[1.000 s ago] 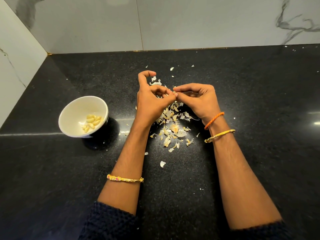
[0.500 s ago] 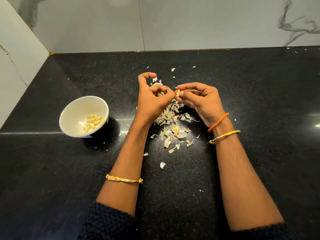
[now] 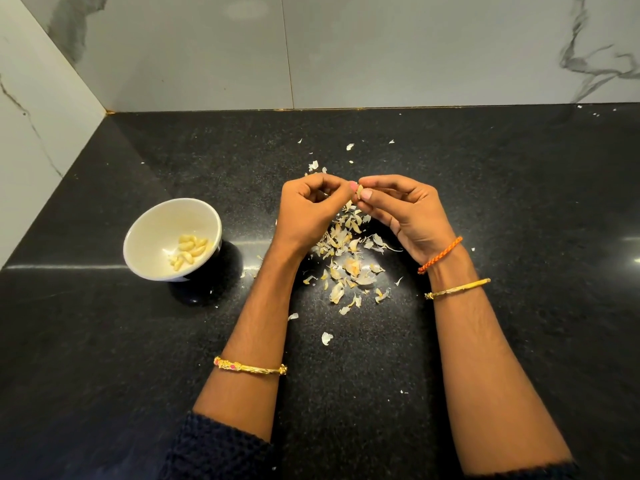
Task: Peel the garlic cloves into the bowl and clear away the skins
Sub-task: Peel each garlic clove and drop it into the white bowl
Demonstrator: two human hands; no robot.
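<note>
Both hands, left hand (image 3: 308,209) and right hand (image 3: 408,213), pinch one garlic clove (image 3: 360,191) above scattered garlic skins (image 3: 349,261); white bowl (image 3: 145,237) sits left.

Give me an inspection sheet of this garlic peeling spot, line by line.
Surface: black speckled counter.
Job's things: white bowl holding peeled cloves; garlic clove pinched between both hands; skins heaped below the hands.
Clutter: stray skin flakes scattered wider.
Grippers: left hand and right hand both pinch the clove.
Cables: nothing seen.
Surroundings: marble-look wall tiles.
</note>
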